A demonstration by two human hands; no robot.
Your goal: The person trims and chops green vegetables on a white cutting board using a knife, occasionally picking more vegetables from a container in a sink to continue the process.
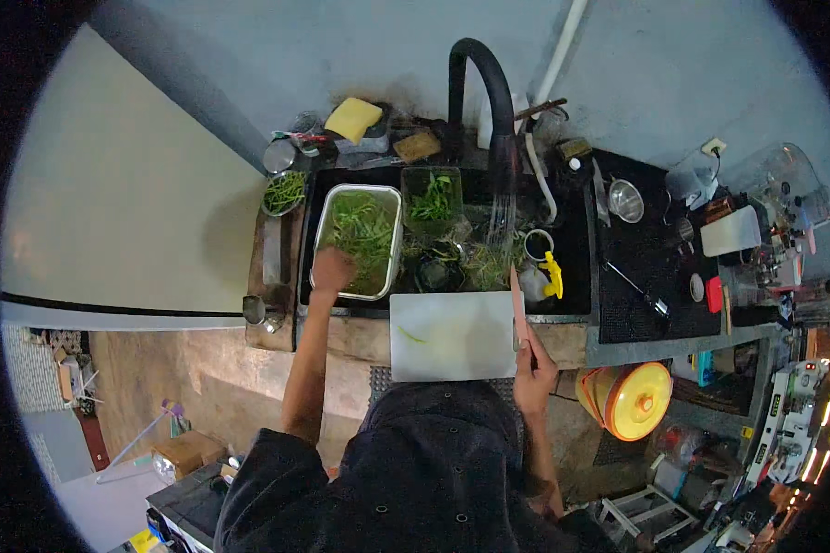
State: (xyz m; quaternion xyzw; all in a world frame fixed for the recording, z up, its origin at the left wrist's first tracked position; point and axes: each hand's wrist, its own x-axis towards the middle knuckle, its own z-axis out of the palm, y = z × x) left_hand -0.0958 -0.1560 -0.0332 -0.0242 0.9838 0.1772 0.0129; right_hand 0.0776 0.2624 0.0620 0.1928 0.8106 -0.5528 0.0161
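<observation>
My left hand (334, 271) is over the near left corner of a rectangular tub (395, 242) of leafy greens (360, 225) in water; its fingers are blurred. My right hand (536, 363) grips a pink knife (518, 307), blade pointing away, at the right edge of a white cutting board (456, 345). One thin green stem (411, 335) lies on the board. Water runs from the black faucet (503, 148) onto roots and trimmings (487, 266) in the dark sink. A clear container (432, 200) with green leaves sits right of the tub. Cut green stems (285, 192) fill a bowl at the left.
A spray bottle with yellow trigger (552, 275) and a white-rimmed cup (539, 244) stand in the sink's right part. Behind are a yellow sponge (353, 119) and faucet base. On the right, a black mat (636, 276) holds a metal strainer (626, 200). Metal cups (254, 309) sit front left.
</observation>
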